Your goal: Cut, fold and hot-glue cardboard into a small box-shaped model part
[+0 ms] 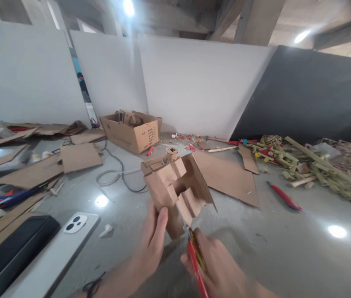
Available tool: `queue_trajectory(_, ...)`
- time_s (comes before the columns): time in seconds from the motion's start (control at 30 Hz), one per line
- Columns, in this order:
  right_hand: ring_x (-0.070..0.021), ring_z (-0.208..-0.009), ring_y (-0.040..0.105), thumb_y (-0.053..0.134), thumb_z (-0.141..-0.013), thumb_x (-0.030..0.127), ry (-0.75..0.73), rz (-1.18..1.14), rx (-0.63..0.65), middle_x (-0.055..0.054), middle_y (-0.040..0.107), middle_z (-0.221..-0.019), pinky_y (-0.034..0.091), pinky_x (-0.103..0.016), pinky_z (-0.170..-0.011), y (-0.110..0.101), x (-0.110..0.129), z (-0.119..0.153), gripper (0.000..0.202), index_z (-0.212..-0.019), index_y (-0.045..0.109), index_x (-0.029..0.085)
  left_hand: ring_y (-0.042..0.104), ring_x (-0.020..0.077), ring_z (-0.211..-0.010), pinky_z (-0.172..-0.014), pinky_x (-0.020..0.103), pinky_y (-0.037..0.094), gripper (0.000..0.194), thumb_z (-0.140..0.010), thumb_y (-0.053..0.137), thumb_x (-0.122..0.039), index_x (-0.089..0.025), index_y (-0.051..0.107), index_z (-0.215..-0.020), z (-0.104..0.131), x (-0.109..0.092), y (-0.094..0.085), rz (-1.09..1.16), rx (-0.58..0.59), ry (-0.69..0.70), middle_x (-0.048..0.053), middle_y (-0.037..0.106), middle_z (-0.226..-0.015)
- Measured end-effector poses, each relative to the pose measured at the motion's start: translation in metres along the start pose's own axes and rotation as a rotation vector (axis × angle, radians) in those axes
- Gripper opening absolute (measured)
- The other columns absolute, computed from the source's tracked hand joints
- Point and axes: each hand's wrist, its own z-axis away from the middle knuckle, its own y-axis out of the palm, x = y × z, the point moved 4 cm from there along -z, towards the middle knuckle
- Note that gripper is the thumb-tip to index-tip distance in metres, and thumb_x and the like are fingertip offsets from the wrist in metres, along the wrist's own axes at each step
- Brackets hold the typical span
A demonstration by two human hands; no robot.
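A small brown cardboard model with stepped pieces and an opening tilts above the grey table at the centre. My left hand grips its lower left side, thumb on the front face. Closed around a red and yellow handled tool is my right hand, just below the model. The tool's metal tip reaches up to the model's lower front pieces; whether it is cutting or only touching I cannot tell. A small round cardboard part shows at the model's top.
An open cardboard box stands behind. A cardboard sheet and a red knife lie right, near bamboo pieces. At left are a white phone, a black case, a blue glue gun and cardboard scraps.
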Motion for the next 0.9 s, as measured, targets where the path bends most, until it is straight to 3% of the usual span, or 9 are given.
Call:
queue_trajectory(0.1,-0.0176,-0.051,0.056,0.046,-0.099,0.039,0.03,0.08,-0.003,0.0,0.065,-0.067,0.025,-0.029,-0.05,-0.004,-0.009,-0.001,0.018,-0.095,0.042,0.021,0.057,0.0283,-0.127,-0.108,0.038,0.047,0.043,-0.099,0.049,-0.052,-0.025,0.057,-0.133,-0.007,-0.008,-0.001,0.055,0.101,0.014,0.007,0.065,-0.133)
queue_trajectory(0.2,-0.0204,-0.055,0.062,0.053,-0.096,0.039,0.096,0.201,-0.031,-0.002,0.069,-0.072,0.024,-0.03,-0.051,-0.007,-0.022,0.0,0.02,-0.093,0.042,0.022,0.068,0.0241,-0.089,-0.077,0.033,0.058,0.043,-0.096,0.055,-0.055,-0.018,0.066,-0.115,-0.016,-0.008,-0.006,0.051,0.225,-0.07,0.008,0.074,-0.101)
queue_trajectory(0.3,-0.024,-0.058,0.067,0.053,-0.096,0.038,0.114,0.308,-0.048,-0.003,0.07,-0.072,0.023,-0.031,-0.052,-0.005,-0.031,0.0,0.019,-0.095,0.044,0.022,0.067,0.0206,-0.068,-0.058,0.029,0.055,0.042,-0.087,0.068,-0.055,-0.014,0.072,-0.092,-0.024,-0.002,-0.012,-0.069,0.267,-0.176,0.007,0.073,-0.078)
queue_trajectory(0.47,-0.0263,-0.061,0.071,0.058,-0.091,0.04,0.055,0.47,-0.124,-0.005,0.073,-0.077,0.027,-0.032,-0.051,-0.008,-0.032,0.0,0.024,-0.1,0.048,0.02,0.074,0.0224,-0.072,-0.057,0.027,0.057,0.036,-0.081,0.076,-0.049,-0.014,0.074,-0.091,-0.029,-0.002,-0.01,0.053,0.36,-0.26,0.01,0.079,-0.083)
queue_trajectory(0.63,-0.0282,-0.061,0.072,0.059,-0.086,0.033,0.038,0.532,-0.19,-0.007,0.073,-0.079,0.03,-0.032,-0.051,-0.02,-0.028,0.003,0.021,-0.099,0.05,0.02,0.076,0.0217,-0.067,-0.064,0.03,0.063,0.032,-0.086,0.074,-0.046,-0.014,0.074,-0.087,-0.026,-0.009,-0.011,0.151,0.373,-0.226,0.007,0.079,-0.075)
queue_trajectory(0.9,-0.0273,-0.062,0.072,0.058,-0.089,0.036,0.021,0.543,-0.164,-0.007,0.074,-0.079,0.032,-0.032,-0.051,-0.018,-0.033,0.0,0.02,-0.096,0.052,0.019,0.075,0.0201,-0.064,-0.064,0.031,0.065,0.03,-0.087,0.073,-0.045,-0.015,0.073,-0.087,-0.027,-0.002,-0.013,0.136,0.31,-0.198,0.004,0.078,-0.073)
